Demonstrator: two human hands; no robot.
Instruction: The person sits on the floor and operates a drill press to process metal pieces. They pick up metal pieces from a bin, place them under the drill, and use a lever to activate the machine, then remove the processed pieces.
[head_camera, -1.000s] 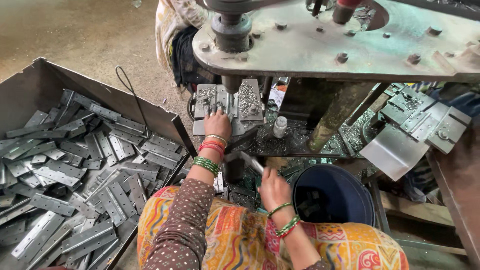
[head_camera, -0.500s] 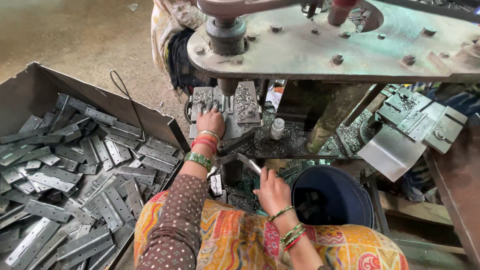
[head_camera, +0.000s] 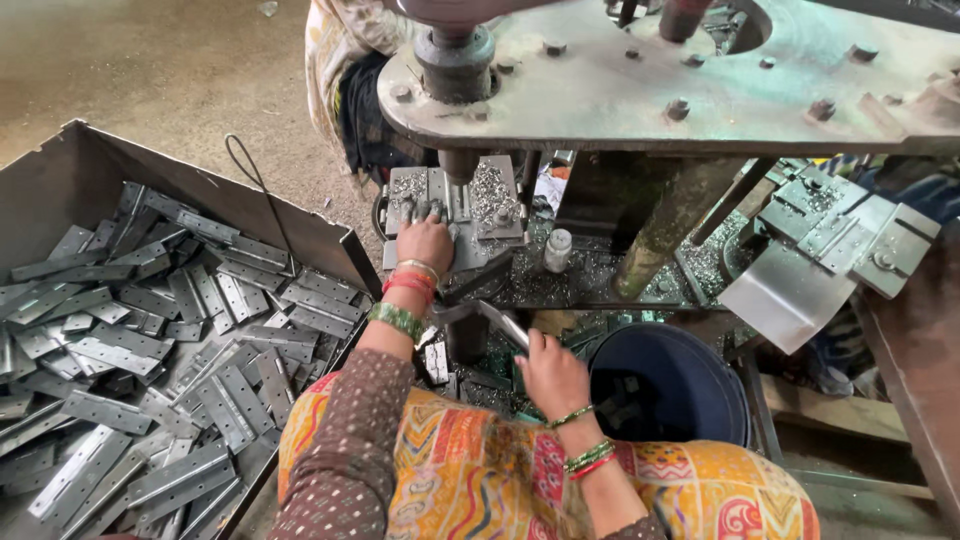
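Head view: the left hand (head_camera: 425, 243) lies flat, fingers curled forward, on the press bed (head_camera: 455, 215) directly under the ram (head_camera: 458, 165). Its grip presses down on a small metal piece there, though the hand hides the piece, so I cannot tell how the fingers close on it. That hold seems meant to keep the piece square beneath the ram. The right hand (head_camera: 550, 375), nearer the body than the ram and to its right, closes around a flat metal strip (head_camera: 500, 322), angled up toward the bed as if kept ready. Just right of that hand, below the ram, stands a dark blue bucket (head_camera: 668, 388), close enough for dropping finished parts. Left of the ram, a large open box (head_camera: 60, 190) holds a heap of hinge plates (head_camera: 160, 350), within easy reach of the left arm. Metal shavings (head_camera: 495, 190) litter the bed beside the ram.
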